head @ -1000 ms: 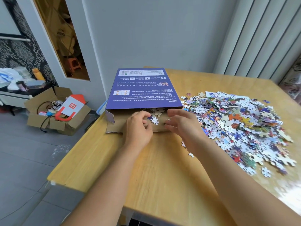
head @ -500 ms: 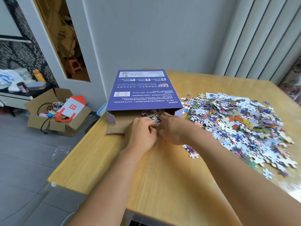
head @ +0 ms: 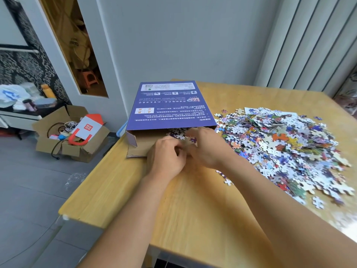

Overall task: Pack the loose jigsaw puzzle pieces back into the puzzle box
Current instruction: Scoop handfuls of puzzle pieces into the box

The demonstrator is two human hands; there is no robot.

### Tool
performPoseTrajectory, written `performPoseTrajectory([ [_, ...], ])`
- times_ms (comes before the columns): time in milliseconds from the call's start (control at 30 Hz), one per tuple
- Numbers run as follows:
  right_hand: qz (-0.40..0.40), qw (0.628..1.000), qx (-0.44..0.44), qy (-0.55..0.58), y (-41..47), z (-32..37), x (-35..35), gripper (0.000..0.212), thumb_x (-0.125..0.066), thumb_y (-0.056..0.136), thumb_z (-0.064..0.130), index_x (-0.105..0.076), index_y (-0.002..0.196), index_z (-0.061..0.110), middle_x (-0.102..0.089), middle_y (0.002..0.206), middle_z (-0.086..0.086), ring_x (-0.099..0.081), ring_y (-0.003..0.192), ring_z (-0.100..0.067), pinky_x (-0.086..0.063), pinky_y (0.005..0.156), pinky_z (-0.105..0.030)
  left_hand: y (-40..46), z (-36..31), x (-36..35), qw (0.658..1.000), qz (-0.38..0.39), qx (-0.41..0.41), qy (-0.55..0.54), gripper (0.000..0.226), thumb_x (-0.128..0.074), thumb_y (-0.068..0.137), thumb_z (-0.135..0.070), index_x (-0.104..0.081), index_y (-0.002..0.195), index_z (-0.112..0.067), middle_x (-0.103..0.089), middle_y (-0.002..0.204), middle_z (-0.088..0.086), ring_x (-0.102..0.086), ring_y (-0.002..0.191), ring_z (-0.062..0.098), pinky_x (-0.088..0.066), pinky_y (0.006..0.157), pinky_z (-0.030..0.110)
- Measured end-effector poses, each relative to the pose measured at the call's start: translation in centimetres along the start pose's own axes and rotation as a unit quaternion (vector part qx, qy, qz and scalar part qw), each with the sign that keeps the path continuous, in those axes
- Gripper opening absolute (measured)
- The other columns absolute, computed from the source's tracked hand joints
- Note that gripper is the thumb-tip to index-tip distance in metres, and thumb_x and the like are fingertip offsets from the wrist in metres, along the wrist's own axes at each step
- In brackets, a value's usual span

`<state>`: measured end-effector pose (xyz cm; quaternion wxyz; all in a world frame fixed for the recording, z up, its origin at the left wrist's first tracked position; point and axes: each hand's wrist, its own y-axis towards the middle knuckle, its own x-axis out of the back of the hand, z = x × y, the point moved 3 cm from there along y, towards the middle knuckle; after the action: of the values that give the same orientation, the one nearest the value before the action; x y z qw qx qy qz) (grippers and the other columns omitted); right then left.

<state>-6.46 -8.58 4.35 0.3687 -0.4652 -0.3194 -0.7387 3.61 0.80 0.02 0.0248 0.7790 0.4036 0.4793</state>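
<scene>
The purple puzzle box (head: 170,105) lies flat on the wooden table (head: 193,209), its open end and brown flap (head: 139,149) facing me. Several pieces (head: 178,132) lie in the mouth of the box. My left hand (head: 168,157) and my right hand (head: 208,149) are pressed together on the flap, cupped around a small bunch of pieces at the opening. The right fingers reach furthest in, and a purple piece shows among them. The big heap of loose pieces (head: 286,146) covers the table to the right of the hands.
A few stray pieces (head: 227,180) lie beside my right wrist. The table's left edge (head: 92,182) runs close to the box. On the floor to the left stands an open cardboard carton (head: 81,149) of odds and ends. A wall stands behind the table.
My hands, apart with pieces between them a second ago, have closed together and pushed forward towards the box mouth. The heap on the right is unchanged.
</scene>
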Motion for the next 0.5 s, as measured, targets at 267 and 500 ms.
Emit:
performPoseTrajectory([
  [267,-0.053,0.997,-0.041,-0.030,-3.8,-3.6,4.8,0.030,-0.062,0.084,0.026,-0.069,0.112,0.018,-0.071,0.105,-0.001,-0.064,0.097,-0.026,-0.056,0.080,-0.039,-0.2,-0.3,0.2,0.999,0.014,-0.009,0.031,0.014,-0.062,0.078,-0.025,-0.074,0.076,-0.030,-0.071,0.085,-0.017,-0.066,0.080,0.014,-0.056,0.067,0.033],
  [500,-0.006,0.988,-0.150,-0.042,-9.5,-13.6,10.1,0.089,-0.083,0.061,0.065,-0.057,0.136,0.025,-0.058,0.135,0.003,-0.058,0.116,-0.021,-0.049,0.096,-0.037,1.6,-9.0,2.7,0.997,0.027,-0.073,-0.016,0.018,-0.075,0.077,-0.043,-0.072,0.088,-0.030,-0.066,0.084,-0.015,-0.062,0.072,0.011,-0.048,0.068,0.028],
])
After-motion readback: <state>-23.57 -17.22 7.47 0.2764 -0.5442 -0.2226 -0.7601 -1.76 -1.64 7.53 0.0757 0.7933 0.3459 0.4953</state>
